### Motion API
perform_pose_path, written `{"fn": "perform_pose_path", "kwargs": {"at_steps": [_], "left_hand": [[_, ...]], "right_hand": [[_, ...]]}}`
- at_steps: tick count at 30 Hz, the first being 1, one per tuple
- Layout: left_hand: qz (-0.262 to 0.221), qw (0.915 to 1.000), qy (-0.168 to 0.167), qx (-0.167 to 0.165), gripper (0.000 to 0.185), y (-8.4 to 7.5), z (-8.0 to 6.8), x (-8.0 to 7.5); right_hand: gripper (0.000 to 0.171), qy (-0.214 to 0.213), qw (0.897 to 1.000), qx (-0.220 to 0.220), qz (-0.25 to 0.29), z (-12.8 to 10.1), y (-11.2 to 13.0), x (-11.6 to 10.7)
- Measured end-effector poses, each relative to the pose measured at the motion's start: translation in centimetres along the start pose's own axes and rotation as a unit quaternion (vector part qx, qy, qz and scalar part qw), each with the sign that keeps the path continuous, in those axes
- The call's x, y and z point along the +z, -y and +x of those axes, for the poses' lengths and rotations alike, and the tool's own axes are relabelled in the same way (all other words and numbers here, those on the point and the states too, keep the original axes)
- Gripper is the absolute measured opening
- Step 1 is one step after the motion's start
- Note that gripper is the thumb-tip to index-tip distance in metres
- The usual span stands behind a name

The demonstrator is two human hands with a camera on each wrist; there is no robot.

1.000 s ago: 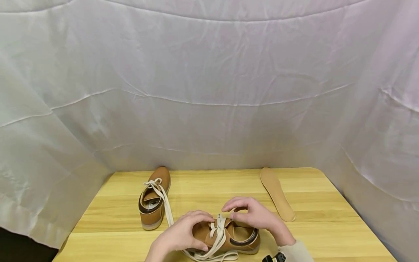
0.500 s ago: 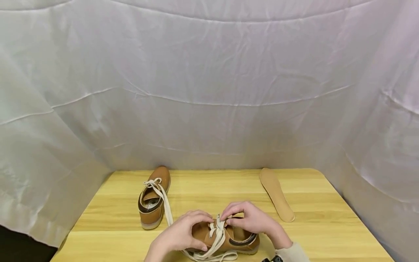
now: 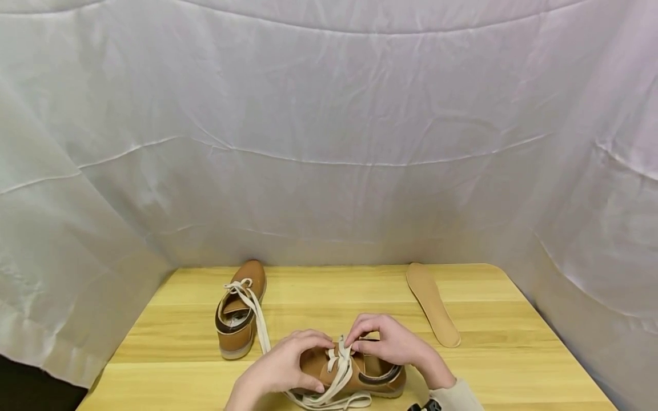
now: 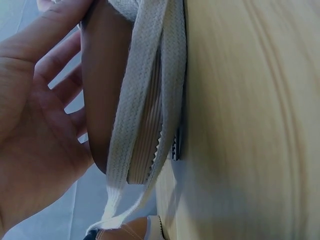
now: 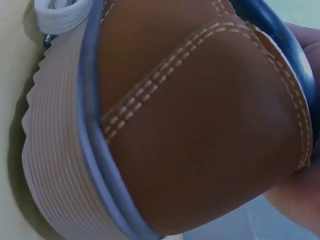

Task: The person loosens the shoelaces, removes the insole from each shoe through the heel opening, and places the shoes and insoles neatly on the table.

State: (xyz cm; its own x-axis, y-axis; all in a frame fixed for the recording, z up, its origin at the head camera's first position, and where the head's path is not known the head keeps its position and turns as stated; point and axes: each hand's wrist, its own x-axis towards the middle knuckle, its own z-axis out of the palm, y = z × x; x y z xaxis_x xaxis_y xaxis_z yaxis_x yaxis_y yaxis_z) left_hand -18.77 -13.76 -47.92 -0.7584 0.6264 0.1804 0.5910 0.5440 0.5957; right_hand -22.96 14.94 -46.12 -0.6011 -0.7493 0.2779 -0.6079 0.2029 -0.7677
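Two brown leather lace-up shoes sit on the pale wooden table in the head view. The nearer brown shoe lies at the front edge, toe to the left, between both hands. The left hand curls over its toe, fingers bent down onto the leather. The right hand is over the tongue, its fingertips pinching the cream flat shoelace where it crosses the eyelets; the loose ends trail off the front of the shoe onto the table. The second brown shoe stands well apart to the back left, toe away, its own cream lace hanging down its side onto the table. A tan foam insole lies flat at the back right, apart from both shoes. White wrinkled cloth hangs behind and around the table.

From the left wrist, the left hand cups the shoe's toe, palm and bent fingers close against the leather. The cream shoelace runs along the ribbed pale sole, beside the wooden table.

From the right wrist, the shoe's stitched brown heel fills the frame above its ribbed pale sole. Only a sliver of the right hand shows at the edge, so the fingers cannot be judged here.
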Motion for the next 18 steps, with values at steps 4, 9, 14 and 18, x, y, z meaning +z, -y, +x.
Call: {"fn": "perform_pose_path", "kwargs": {"at_steps": [4, 9, 14, 18], "left_hand": [[0.0, 1.0, 0.001, 0.0, 0.065, -0.05, -0.05, 0.0], [0.007, 1.0, 0.002, -0.005, 0.064, -0.1, -0.07, -0.02], [0.009, 0.9999, 0.006, -0.008, 0.064, -0.09, -0.05, 0.01], [0.01, 0.9999, 0.004, -0.007, 0.065, -0.07, -0.06, 0.08]], "right_hand": [[0.013, -0.008, 1.0, -0.01, -0.003, 0.05, 0.16, 0.0], [0.012, -0.023, 0.999, -0.025, -0.009, 0.17, 0.25, -0.02], [0.011, -0.03, 0.999, -0.033, -0.012, 0.22, 0.12, -0.01], [0.011, -0.036, 0.998, -0.042, -0.015, 0.22, 0.01, 0.03]]}}
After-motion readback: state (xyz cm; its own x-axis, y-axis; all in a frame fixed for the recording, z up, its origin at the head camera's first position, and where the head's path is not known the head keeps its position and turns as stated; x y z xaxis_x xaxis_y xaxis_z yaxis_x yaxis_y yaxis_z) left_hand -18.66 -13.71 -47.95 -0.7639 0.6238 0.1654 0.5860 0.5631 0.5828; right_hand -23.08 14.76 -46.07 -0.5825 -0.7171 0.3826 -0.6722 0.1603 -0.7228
